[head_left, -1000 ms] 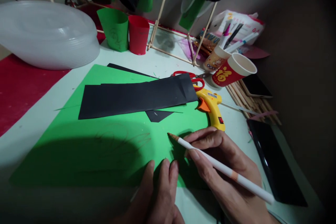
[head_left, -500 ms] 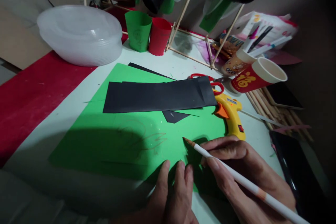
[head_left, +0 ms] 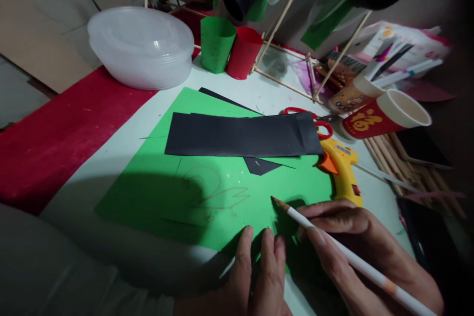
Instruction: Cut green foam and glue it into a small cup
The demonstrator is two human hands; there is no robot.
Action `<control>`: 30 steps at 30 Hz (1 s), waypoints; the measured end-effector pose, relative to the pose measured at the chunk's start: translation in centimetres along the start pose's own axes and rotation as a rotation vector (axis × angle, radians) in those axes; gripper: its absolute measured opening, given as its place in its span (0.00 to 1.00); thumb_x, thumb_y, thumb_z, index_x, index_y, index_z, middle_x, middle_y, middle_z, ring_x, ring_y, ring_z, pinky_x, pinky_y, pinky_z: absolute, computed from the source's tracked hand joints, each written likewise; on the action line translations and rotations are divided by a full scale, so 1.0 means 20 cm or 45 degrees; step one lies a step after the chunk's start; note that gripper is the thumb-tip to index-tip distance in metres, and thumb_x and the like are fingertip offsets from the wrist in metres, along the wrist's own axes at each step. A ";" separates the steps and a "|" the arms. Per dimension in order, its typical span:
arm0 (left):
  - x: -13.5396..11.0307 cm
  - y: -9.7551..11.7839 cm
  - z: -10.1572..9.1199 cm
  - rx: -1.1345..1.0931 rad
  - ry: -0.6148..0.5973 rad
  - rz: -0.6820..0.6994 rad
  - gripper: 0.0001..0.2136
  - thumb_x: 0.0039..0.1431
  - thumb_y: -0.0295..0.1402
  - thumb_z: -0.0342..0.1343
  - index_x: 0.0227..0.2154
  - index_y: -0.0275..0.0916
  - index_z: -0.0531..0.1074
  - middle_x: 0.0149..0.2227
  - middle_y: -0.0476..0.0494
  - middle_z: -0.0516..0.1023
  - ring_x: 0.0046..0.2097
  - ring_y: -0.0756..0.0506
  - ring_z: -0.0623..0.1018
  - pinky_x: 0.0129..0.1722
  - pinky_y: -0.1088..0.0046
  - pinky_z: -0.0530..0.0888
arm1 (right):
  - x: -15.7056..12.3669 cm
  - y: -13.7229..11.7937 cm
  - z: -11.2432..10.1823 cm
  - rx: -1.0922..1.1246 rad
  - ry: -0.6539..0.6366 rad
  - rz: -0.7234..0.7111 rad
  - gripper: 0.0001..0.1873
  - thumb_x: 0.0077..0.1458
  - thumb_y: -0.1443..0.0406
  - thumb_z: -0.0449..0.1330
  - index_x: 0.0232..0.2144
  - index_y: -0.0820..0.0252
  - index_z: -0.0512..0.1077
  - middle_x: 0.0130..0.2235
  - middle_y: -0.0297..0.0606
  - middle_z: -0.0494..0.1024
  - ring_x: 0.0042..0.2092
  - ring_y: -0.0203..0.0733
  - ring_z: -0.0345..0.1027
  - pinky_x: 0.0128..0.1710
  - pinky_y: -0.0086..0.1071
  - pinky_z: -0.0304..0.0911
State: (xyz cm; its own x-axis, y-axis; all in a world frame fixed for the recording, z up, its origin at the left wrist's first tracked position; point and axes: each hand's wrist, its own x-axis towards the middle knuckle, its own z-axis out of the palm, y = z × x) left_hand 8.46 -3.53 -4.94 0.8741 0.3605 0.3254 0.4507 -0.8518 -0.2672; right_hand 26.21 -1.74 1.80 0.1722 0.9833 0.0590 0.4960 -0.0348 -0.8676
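Note:
My right hand grips a white colored pencil with a brown tip. The tip is at the surface of a green sheet; whether it touches cannot be made out. My left hand rests its outstretched fingers on the sheet's near edge, to the left of my right hand. A thin brown drawn outline of curves and zigzags shows on the green, partly in shadow. Black paper strips lie across the sheet's far part, above a pointed black piece.
A yellow glue gun and red-handled scissors lie right of the strips. Behind stand stacked clear plastic bowls, a green cup, a red cup, a stick frame, and a red-and-white paper cup.
The camera view has swung a little left, so everything sits further right in the picture. Both hands and the pencil hold nearly the same place over the green sheet.

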 end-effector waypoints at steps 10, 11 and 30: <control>0.03 -0.08 -0.06 -0.055 0.067 0.017 0.12 0.63 0.43 0.56 0.30 0.40 0.70 0.59 0.39 0.76 0.59 0.37 0.72 0.58 0.52 0.68 | 0.03 0.01 -0.04 -0.101 -0.131 -0.182 0.04 0.61 0.66 0.62 0.35 0.49 0.74 0.39 0.34 0.79 0.42 0.40 0.73 0.38 0.27 0.72; 0.03 -0.09 -0.06 -0.053 0.062 0.032 0.12 0.62 0.44 0.57 0.32 0.40 0.71 0.58 0.38 0.76 0.59 0.36 0.72 0.57 0.51 0.67 | 0.03 0.01 -0.03 -0.089 -0.132 -0.176 0.04 0.61 0.66 0.62 0.34 0.50 0.73 0.39 0.34 0.79 0.42 0.40 0.73 0.37 0.27 0.71; 0.01 -0.09 -0.07 -0.093 0.013 0.068 0.13 0.62 0.44 0.57 0.31 0.39 0.66 0.59 0.30 0.73 0.60 0.31 0.70 0.66 0.41 0.51 | 0.04 0.00 -0.02 0.061 -0.193 -0.127 0.03 0.59 0.67 0.63 0.36 0.53 0.73 0.39 0.36 0.79 0.40 0.41 0.77 0.38 0.34 0.72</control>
State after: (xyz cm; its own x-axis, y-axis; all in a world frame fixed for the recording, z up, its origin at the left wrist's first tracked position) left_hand 7.55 -2.50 -3.16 0.8943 0.3104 0.3222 0.3891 -0.8952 -0.2175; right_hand 26.67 -0.99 1.94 -0.0076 0.9972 0.0742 0.4628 0.0693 -0.8837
